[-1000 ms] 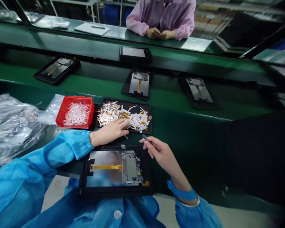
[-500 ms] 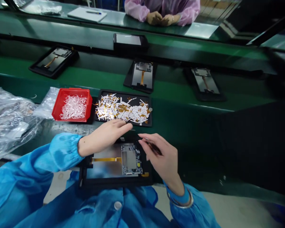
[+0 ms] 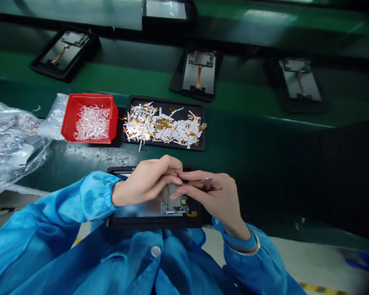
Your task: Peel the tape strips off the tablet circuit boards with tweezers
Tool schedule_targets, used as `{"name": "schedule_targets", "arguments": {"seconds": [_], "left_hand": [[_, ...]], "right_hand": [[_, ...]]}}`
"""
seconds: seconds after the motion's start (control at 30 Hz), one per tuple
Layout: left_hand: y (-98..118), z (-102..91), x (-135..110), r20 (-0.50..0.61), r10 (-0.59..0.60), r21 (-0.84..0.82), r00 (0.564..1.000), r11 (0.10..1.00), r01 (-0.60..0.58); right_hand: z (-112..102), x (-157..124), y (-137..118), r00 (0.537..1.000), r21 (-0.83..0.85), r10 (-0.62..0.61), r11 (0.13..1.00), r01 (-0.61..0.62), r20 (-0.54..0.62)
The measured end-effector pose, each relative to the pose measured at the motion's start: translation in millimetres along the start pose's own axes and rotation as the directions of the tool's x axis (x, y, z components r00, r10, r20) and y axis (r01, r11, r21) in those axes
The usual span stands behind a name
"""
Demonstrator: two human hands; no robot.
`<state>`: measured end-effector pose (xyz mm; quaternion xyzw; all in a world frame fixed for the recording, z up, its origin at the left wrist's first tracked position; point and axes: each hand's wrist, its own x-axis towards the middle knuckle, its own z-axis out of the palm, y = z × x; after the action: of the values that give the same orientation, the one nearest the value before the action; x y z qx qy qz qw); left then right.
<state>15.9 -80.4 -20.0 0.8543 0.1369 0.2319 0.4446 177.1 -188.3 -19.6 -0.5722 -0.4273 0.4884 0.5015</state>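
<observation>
In front of my body lies an opened tablet [image 3: 132, 222] in a black frame, its circuit board [image 3: 174, 209] at the right end. My left hand [image 3: 150, 180] bends over the board with thumb and fingers pinched together; whatever they hold is too small or hidden. Fingertips of my right hand [image 3: 217, 194] meet it there. A slim metal tool, seemingly tweezers [image 3: 208, 183], sits in the right hand, mostly covered by the fingers. Beyond the hands stands a black tray [image 3: 199, 143] heaped with small white and amber strips [image 3: 169, 129].
Left of the tray is a red bin [image 3: 113, 119] of clear plastic scraps. Clear plastic bags [image 3: 12, 143] lie at far left. On the green line beyond rest several opened tablets, including a left one [image 3: 63, 53], a middle one [image 3: 198, 76] and a right one [image 3: 299, 84].
My left hand has moved right, its fingers curling into a pinch against my right fingertips. A few strips now lie by the tray's front edge. The view has tilted down; the co-worker is out of sight.
</observation>
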Motion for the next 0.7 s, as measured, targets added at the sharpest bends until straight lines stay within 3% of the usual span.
{"name": "schedule_targets", "arguments": {"seconds": [0.13, 0.2, 0.27, 0.37, 0.4, 0.43, 0.5, 0.53, 0.6, 0.63, 0.7], "left_hand": [[-2.5, 13.3, -10.1, -0.06, -0.022, -0.015, 0.998, 1.0, 0.021], [1.2, 7.1, -15.1, -0.041, -0.041, -0.046, 0.998, 0.998, 0.04], [2.5, -13.8, -20.8, -0.061, -0.058, -0.009, 0.996, 0.998, 0.057], [-12.5, -69.2, -30.3, -0.298, -0.08, 0.253, 0.951, 0.954, 0.16], [-22.6, -89.9, -33.5, -0.434, -0.04, 0.438, 0.9, 0.864, 0.249], [-34.1, -108.8, -36.6, -0.499, -0.001, 0.625, 0.867, 0.693, 0.36], [-56.0, -134.9, -41.8, -0.519, 0.028, 0.741, 0.854, 0.512, 0.434], [-63.8, -139.7, -43.5, -0.494, 0.053, 0.799, 0.868, 0.42, 0.429], [-68.9, -130.6, -44.7, -0.436, 0.111, 0.858, 0.893, 0.35, 0.376], [-66.2, -118.1, -44.2, -0.401, 0.146, 0.87, 0.904, 0.369, 0.327], [-54.0, -84.1, -41.6, -0.314, 0.141, 0.826, 0.939, 0.528, 0.198]], "right_hand": [[0.7, 3.8, 3.2, 0.995, 0.108, 0.084, 0.99, -0.088, 0.047], [-2.7, 6.7, 4.4, 0.991, 0.08, 0.099, 0.991, -0.106, 0.093], [-8.9, 11.0, 6.8, 0.993, 0.017, 0.079, 0.997, -0.081, 0.089], [-19.7, 18.6, 16.0, 0.998, -0.198, -0.065, 0.978, 0.066, 0.014], [-22.7, 20.7, 20.4, 0.989, -0.3, -0.145, 0.943, 0.143, 0.016], [-25.0, 22.5, 25.2, 0.973, -0.403, -0.226, 0.888, 0.223, 0.042], [-27.9, 24.4, 34.4, 0.927, -0.569, -0.351, 0.74, 0.36, 0.131], [-28.7, 24.7, 38.4, 0.908, -0.629, -0.382, 0.666, 0.401, 0.174], [-29.7, 24.5, 44.2, 0.89, -0.719, -0.388, 0.546, 0.431, 0.239], [-30.3, 24.3, 46.1, 0.888, -0.747, -0.377, 0.503, 0.434, 0.262], [-31.7, 24.2, 47.9, 0.885, -0.765, -0.36, 0.466, 0.444, 0.295]]}}
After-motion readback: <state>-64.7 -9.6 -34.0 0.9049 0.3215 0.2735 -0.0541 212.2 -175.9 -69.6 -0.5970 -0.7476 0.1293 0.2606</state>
